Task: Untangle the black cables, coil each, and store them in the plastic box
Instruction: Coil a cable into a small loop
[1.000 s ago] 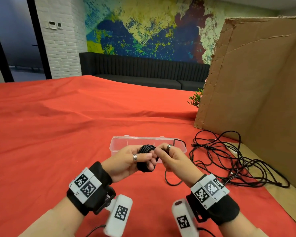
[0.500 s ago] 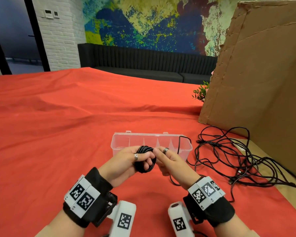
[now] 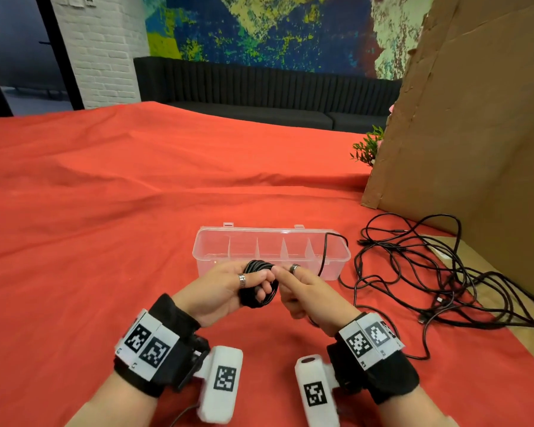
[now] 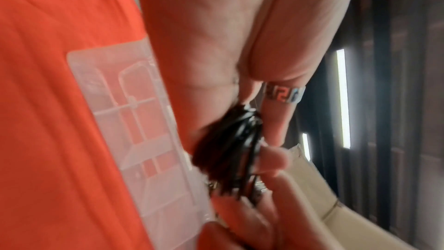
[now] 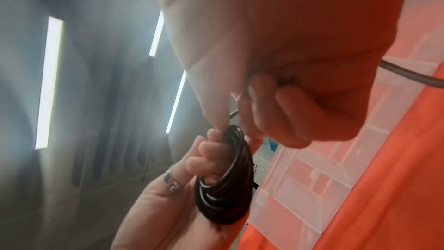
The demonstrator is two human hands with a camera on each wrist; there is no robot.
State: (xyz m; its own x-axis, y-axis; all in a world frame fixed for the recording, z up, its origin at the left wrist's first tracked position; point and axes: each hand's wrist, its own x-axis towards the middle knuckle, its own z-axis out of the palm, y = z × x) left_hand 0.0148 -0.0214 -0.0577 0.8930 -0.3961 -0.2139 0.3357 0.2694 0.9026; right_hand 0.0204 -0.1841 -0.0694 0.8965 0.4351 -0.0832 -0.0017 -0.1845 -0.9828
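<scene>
Nearest the camera, the left hand (image 3: 219, 291) has its fingers curled through a small coil of black cable (image 3: 261, 285), a closed grip holding it just above the red-covered desk (image 3: 105, 241). Touching it, the right hand (image 3: 302, 292) pinches the cable's loose run at the coil. Just beyond stands the clear plastic box (image 3: 216, 241), one strand draped over its right end. Farther right lies the tangled black cables (image 3: 438, 282), before a cardboard sheet (image 3: 475, 118).
</scene>
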